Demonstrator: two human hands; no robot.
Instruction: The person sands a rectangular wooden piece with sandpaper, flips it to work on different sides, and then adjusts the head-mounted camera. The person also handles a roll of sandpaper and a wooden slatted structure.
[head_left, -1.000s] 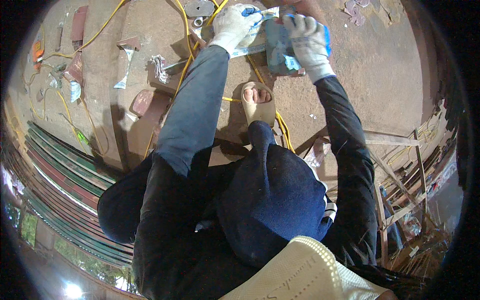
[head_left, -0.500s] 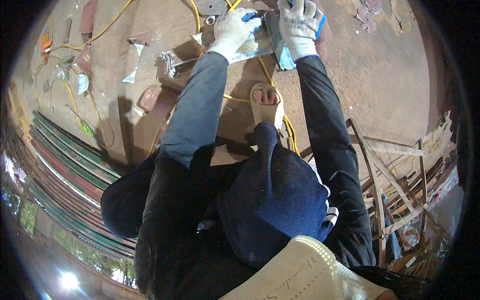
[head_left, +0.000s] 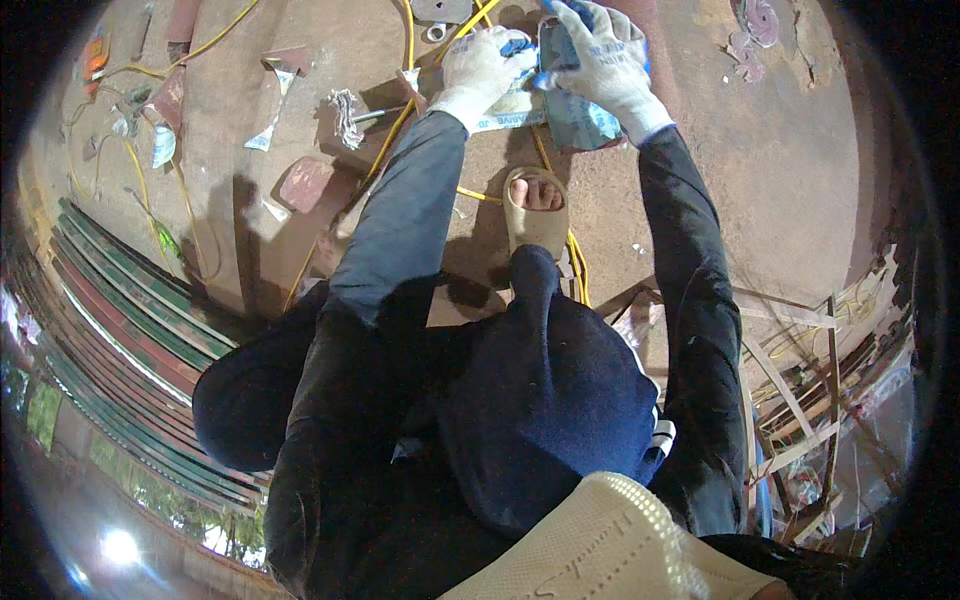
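Lying beneath the spread right hand (head_left: 612, 75), blue sheet (head_left: 585, 122), left hand (head_left: 485, 75) just beside, its grip unclear

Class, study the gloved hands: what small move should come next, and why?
Perhaps the right hand should steady the blue-grey sheet: its thumb and fingers stand apart over it, while the left hand is close by, at a pale strip with blue print.

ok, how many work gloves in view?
2. One white knit glove with blue coating is on the left hand, the matching glove on the right hand, both at top centre. Others could be hidden in the clutter.
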